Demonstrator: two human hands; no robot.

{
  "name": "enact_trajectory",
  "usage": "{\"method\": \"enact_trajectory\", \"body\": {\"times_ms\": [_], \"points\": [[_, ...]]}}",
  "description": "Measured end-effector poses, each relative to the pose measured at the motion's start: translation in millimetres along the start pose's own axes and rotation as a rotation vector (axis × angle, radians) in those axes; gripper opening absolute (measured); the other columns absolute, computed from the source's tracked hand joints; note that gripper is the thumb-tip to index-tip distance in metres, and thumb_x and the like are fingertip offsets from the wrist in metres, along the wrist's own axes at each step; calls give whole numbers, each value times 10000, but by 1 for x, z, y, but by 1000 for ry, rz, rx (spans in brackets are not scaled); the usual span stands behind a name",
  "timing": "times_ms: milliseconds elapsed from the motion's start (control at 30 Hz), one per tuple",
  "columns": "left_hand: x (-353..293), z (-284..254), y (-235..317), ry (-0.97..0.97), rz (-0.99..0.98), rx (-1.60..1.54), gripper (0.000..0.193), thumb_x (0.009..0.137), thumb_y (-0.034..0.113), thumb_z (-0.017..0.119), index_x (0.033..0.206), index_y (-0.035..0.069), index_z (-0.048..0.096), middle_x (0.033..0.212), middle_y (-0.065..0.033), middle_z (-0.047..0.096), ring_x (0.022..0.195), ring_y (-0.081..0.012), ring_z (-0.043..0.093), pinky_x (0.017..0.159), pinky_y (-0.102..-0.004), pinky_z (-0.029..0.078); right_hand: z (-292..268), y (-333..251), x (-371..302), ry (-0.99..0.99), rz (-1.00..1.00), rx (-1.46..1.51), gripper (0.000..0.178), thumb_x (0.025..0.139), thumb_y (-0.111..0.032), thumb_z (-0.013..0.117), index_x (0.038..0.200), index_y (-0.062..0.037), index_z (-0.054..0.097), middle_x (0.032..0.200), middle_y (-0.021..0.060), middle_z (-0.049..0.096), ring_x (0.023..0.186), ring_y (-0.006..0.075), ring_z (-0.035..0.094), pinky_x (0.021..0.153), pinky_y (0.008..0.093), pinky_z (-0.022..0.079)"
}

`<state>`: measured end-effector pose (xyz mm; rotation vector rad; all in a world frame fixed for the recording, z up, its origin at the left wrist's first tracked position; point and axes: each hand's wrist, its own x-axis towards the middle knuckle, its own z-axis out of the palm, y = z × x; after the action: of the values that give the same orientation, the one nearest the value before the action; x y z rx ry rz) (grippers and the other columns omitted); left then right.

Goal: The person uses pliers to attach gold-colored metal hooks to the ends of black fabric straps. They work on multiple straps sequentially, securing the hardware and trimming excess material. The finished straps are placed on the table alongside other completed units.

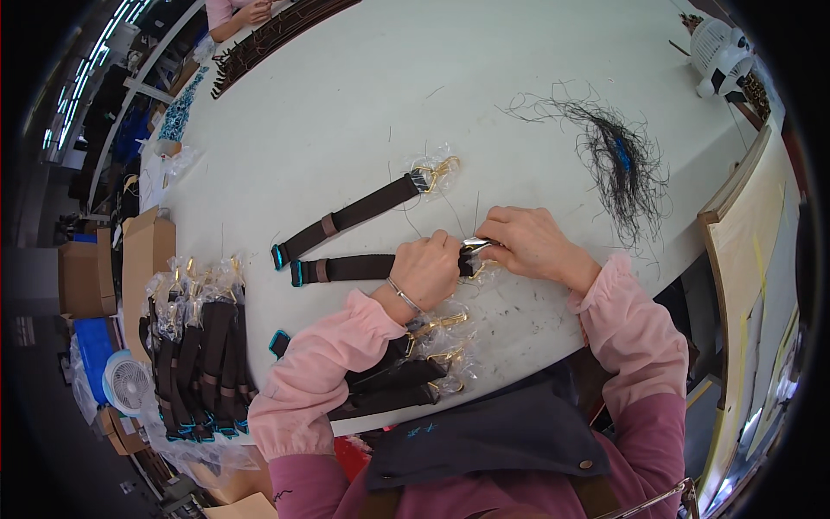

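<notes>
the left hand [430,266] is closed over the dark strap [350,268], which lies on the white table [328,112]; the right hand [526,242] curls around a metal tool [474,246] (probably snips) near the gold clasp [480,271]. the strap should be held taut, the tool's tip clear of the weave.

Head-worn fisheye view, facing down, close above white table [346,112]
</notes>
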<state>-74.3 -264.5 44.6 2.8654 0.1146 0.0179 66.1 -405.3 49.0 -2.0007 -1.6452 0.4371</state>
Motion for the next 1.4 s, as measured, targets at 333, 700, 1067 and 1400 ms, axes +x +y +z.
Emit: {"method": "enact_trajectory", "body": {"times_ms": [333, 700, 1067, 1400], "points": [[8, 3, -22, 19, 1, -364, 59, 644, 64, 554, 686, 42, 519, 638, -101, 537, 560, -289, 530, 511, -372, 406, 1, 4, 5, -15, -52, -29, 128, 738, -185, 645, 830, -99, 620, 779, 19, 561, 750, 226, 571, 590, 361, 438], [12, 4, -27, 10, 42, -462, 80, 663, 72, 550, 720, 30, 513, 643, -109, 533, 550, -286, 517, 507, -364, 400, 8, 4, 3, 61, -133, -117, 129, 733, -192, 653, 780, -97, 580, 750, 20, 535, 738, 207, 569, 575, 351, 441], [14, 5, -31, -58, -14, -577, 83, 692, 80, 540, 740, 16, 516, 656, -121, 544, 564, -261, 517, 523, -347, 405, 11, 5, 2, 114, -173, -113, 143, 726, -180, 655, 763, -92, 549, 761, 30, 526, 729, 215, 564, 576, 355, 447], [13, 5, -37, -44, -46, -735, 65, 717, 43, 533, 748, -9, 508, 617, -68, 501, 550, -131, 444, 510, -278, 381, 9, 3, 3, 46, -130, -77, 137, 735, -173, 643, 777, -87, 545, 780, 37, 527, 749, 229, 564, 599, 362, 447]]}}
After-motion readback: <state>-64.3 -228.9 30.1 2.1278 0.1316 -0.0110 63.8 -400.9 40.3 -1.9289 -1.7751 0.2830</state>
